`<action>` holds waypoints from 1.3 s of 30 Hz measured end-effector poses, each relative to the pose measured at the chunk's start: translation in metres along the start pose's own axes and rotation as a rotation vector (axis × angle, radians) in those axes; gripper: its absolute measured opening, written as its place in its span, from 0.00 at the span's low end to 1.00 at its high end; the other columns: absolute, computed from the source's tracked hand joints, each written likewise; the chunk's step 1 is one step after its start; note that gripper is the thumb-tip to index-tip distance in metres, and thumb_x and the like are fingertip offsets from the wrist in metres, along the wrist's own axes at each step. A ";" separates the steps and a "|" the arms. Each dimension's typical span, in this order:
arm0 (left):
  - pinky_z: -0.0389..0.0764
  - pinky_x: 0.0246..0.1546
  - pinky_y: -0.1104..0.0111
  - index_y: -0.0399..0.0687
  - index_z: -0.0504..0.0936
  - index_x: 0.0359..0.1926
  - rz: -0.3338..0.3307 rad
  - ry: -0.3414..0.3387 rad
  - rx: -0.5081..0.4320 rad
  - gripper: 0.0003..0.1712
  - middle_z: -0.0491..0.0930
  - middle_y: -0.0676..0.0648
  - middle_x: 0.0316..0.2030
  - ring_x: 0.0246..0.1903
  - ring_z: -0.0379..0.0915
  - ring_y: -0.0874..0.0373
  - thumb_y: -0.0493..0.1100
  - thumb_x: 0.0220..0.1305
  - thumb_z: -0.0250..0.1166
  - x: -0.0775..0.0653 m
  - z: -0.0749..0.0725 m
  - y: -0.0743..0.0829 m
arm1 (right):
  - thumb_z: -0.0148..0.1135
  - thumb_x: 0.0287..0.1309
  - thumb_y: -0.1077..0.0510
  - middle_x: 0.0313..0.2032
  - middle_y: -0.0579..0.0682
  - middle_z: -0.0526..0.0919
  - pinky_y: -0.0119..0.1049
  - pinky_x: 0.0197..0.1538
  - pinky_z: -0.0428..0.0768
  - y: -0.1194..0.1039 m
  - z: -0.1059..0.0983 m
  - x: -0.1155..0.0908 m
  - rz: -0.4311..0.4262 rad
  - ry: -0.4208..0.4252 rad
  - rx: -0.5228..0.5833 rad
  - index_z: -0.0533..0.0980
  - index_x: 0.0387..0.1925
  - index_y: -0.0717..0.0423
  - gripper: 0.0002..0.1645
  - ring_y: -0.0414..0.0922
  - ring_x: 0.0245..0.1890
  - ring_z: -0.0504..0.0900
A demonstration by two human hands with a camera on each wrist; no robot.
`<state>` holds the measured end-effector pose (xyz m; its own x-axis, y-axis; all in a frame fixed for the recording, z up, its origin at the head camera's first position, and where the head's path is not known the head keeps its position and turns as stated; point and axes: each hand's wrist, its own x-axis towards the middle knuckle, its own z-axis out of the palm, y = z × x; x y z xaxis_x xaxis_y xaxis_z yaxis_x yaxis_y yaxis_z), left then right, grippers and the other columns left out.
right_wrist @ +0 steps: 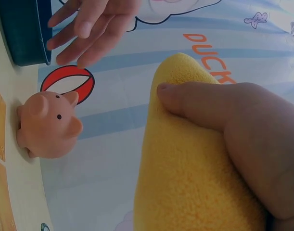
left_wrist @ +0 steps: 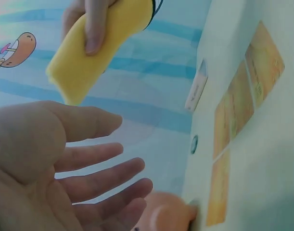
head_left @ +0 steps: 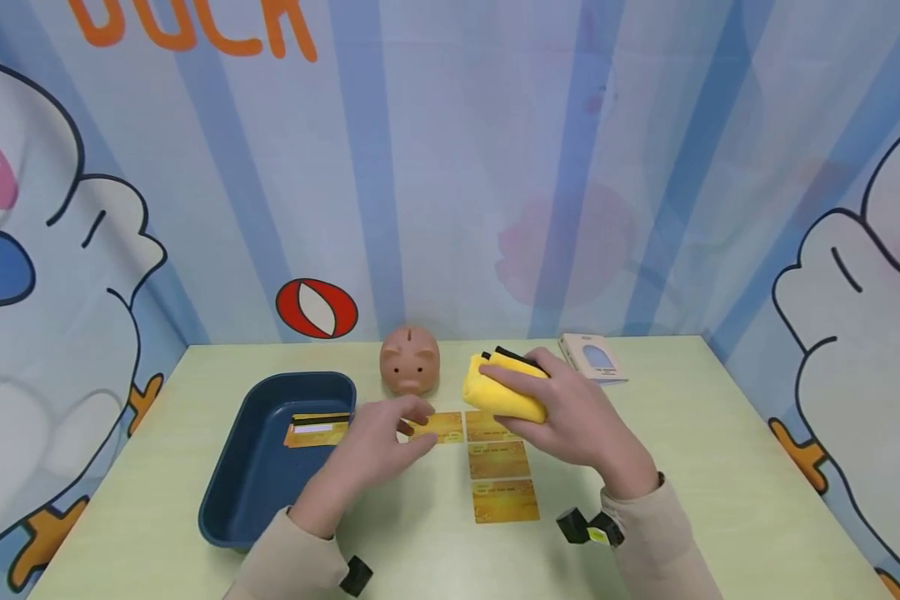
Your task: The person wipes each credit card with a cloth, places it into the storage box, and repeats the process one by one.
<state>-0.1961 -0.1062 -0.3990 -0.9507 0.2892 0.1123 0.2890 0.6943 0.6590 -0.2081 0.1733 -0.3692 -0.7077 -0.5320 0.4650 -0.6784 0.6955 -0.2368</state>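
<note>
My right hand grips a folded yellow fuzzy cloth with black edging, held above the gold cards on the table. Up close in the right wrist view, the thumb presses along the cloth. My left hand is beside the tray's right side, its fingers loosely bent and holding nothing. In the left wrist view the left palm shows bare, apart from the cloth. Several gold cards lie in a row and a column, one partly behind the left fingers.
A dark blue tray stands at the left, with gold cards bearing a black stripe inside. A pink piggy bank sits at the back middle. At the back right lies a small pale box. A printed curtain hangs behind the table.
</note>
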 end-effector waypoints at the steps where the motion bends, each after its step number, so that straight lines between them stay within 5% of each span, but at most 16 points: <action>1: 0.87 0.46 0.59 0.45 0.87 0.53 -0.001 -0.021 -0.009 0.15 0.88 0.48 0.48 0.45 0.84 0.50 0.42 0.67 0.73 0.002 0.006 0.001 | 0.79 0.57 0.47 0.48 0.52 0.79 0.37 0.34 0.78 0.001 0.000 0.000 0.000 0.000 0.001 0.78 0.69 0.33 0.38 0.43 0.35 0.75; 7: 0.86 0.52 0.53 0.41 0.86 0.55 -0.034 -0.090 -0.052 0.17 0.87 0.42 0.52 0.49 0.83 0.46 0.42 0.69 0.71 0.014 0.032 -0.002 | 0.79 0.57 0.47 0.47 0.52 0.79 0.37 0.34 0.78 0.002 0.000 -0.001 -0.006 0.003 0.010 0.78 0.69 0.33 0.37 0.43 0.35 0.74; 15: 0.86 0.46 0.55 0.40 0.88 0.48 -0.128 0.058 0.004 0.11 0.88 0.45 0.47 0.42 0.84 0.51 0.39 0.66 0.73 0.027 0.041 -0.020 | 0.79 0.57 0.46 0.48 0.52 0.79 0.37 0.35 0.79 0.003 -0.001 0.001 -0.004 0.002 0.002 0.78 0.69 0.32 0.38 0.43 0.35 0.75; 20: 0.84 0.42 0.56 0.40 0.89 0.45 -0.155 0.090 0.063 0.08 0.88 0.44 0.44 0.39 0.81 0.51 0.36 0.64 0.73 0.032 0.049 -0.032 | 0.79 0.57 0.46 0.48 0.51 0.79 0.37 0.35 0.78 0.003 -0.003 0.001 0.012 -0.014 0.011 0.77 0.70 0.31 0.38 0.43 0.36 0.75; 30: 0.78 0.63 0.48 0.38 0.85 0.59 -0.149 0.068 0.057 0.21 0.84 0.39 0.59 0.61 0.78 0.42 0.30 0.65 0.69 0.034 0.061 -0.045 | 0.79 0.58 0.46 0.49 0.52 0.80 0.38 0.36 0.79 0.002 -0.002 -0.002 0.017 -0.027 0.021 0.77 0.70 0.31 0.39 0.43 0.36 0.75; 39: 0.77 0.65 0.48 0.37 0.81 0.64 -0.184 0.048 0.074 0.27 0.82 0.39 0.62 0.63 0.77 0.41 0.30 0.64 0.70 0.033 0.066 -0.045 | 0.79 0.58 0.46 0.49 0.52 0.79 0.37 0.35 0.78 0.000 -0.004 -0.002 0.021 -0.036 0.021 0.76 0.70 0.31 0.38 0.42 0.36 0.75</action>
<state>-0.2330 -0.0843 -0.4741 -0.9919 0.1227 0.0316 0.1160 0.7797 0.6153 -0.2061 0.1764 -0.3669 -0.7281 -0.5347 0.4289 -0.6671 0.6966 -0.2639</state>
